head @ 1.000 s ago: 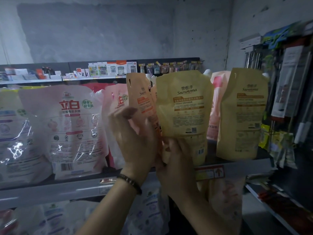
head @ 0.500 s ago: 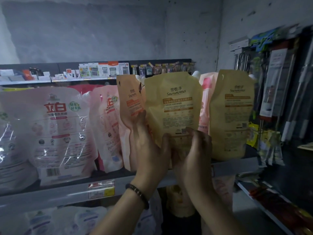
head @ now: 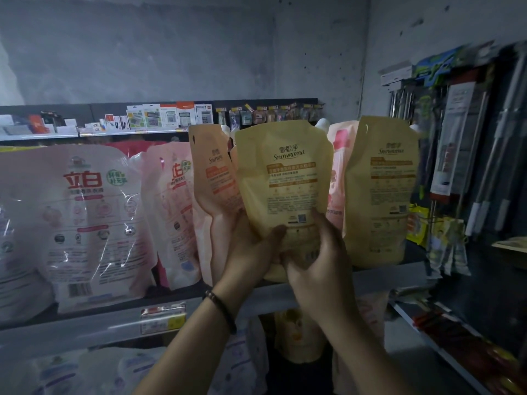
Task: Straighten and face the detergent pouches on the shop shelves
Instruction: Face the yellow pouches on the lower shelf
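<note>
A yellow Snowroma detergent pouch (head: 285, 178) stands upright on the shelf (head: 379, 277), its printed face toward me. My left hand (head: 251, 252) grips its lower left edge, thumb across the front. My right hand (head: 316, 263) grips its lower right part, fingers curled round the base. An orange Snowroma pouch (head: 212, 172) leans just left of it, partly behind my left hand. A second yellow Snowroma pouch (head: 382, 192) stands to the right, with a pink pouch (head: 338, 172) tucked between the two yellow ones.
Large pink-and-white refill pouches (head: 82, 220) fill the shelf's left half. A price tag (head: 162, 319) hangs on the shelf front. More pouches sit on the lower shelf (head: 299, 334). A rack of hanging goods (head: 462, 155) stands close at the right. Stationery lines a far shelf (head: 168, 118).
The yellow pouch has come down from being lifted and now sits lower, squared to the front. Both hands shifted onto its lower edges; my left hand left the orange pouch.
</note>
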